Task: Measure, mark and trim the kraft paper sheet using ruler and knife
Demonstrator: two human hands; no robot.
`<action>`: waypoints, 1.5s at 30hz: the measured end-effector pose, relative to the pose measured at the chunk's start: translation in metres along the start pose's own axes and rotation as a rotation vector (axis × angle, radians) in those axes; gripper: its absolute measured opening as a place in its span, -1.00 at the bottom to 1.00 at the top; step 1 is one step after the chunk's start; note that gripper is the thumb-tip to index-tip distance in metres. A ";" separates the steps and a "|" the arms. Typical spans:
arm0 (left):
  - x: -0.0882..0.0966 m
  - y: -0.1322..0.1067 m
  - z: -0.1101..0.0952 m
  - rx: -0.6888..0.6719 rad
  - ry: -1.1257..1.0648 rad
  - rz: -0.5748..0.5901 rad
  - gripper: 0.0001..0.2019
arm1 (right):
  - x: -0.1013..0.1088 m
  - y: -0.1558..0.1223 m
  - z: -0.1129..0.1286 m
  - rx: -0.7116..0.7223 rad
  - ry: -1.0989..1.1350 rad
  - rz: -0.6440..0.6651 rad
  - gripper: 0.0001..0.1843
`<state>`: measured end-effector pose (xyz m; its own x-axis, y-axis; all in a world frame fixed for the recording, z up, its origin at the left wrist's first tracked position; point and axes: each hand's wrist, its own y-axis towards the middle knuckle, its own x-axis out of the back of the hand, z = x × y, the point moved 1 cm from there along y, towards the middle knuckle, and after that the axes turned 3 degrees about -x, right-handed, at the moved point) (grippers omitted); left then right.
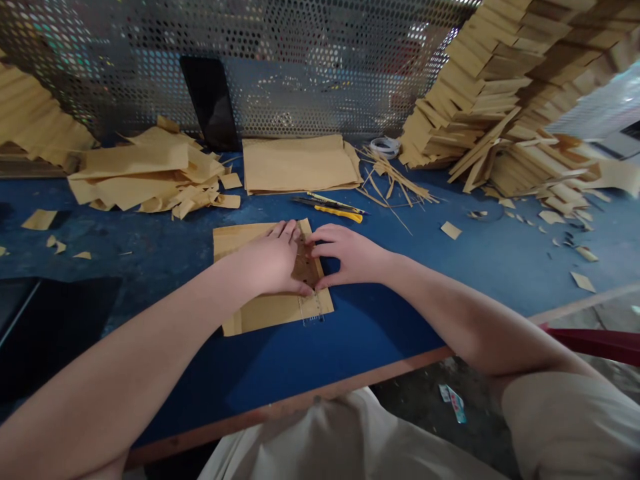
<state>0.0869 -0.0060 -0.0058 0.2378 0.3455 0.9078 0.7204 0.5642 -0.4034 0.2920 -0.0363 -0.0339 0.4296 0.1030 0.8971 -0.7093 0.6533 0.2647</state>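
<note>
A tan paper envelope or folded sheet (270, 312) lies on the blue tabletop in front of me. On its right part rests a small brown board with dark marks (303, 264), partly hidden by my hands. A clear ruler (313, 316) shows below the board, over the paper. My left hand (273, 260) lies flat across paper and board, fingers outstretched and thumb near the board's lower end. From the right, my right hand (345, 255) touches the board's edge with bent, separated fingertips and thumb; it does not appear to grip anything.
Beyond the paper lie a yellow cutter (340, 213) and a pen-like tool (325, 200). Further back are a paper stack (300, 163), thin strips (390, 180), a tape roll (385, 147) and a phone (210, 100). Tall paper piles (470, 93) stand right; scraps (155, 170) lie left.
</note>
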 end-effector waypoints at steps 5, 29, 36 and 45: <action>-0.004 0.002 0.003 -0.020 -0.018 -0.040 0.39 | 0.000 0.000 0.000 -0.016 0.008 0.005 -0.47; 0.001 -0.003 -0.001 0.029 -0.005 -0.013 0.50 | 0.002 0.001 -0.001 -0.007 -0.010 0.005 -0.48; 0.002 -0.003 -0.003 0.030 0.015 -0.009 0.53 | 0.001 0.001 -0.002 -0.013 -0.008 0.011 -0.48; 0.006 -0.004 -0.006 0.057 0.046 0.053 0.52 | 0.020 -0.003 0.007 0.022 -0.022 0.203 -0.40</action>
<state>0.0891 -0.0105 0.0025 0.3046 0.3420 0.8890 0.6680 0.5886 -0.4553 0.2987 -0.0411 -0.0143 0.2647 0.2144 0.9402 -0.7924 0.6040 0.0853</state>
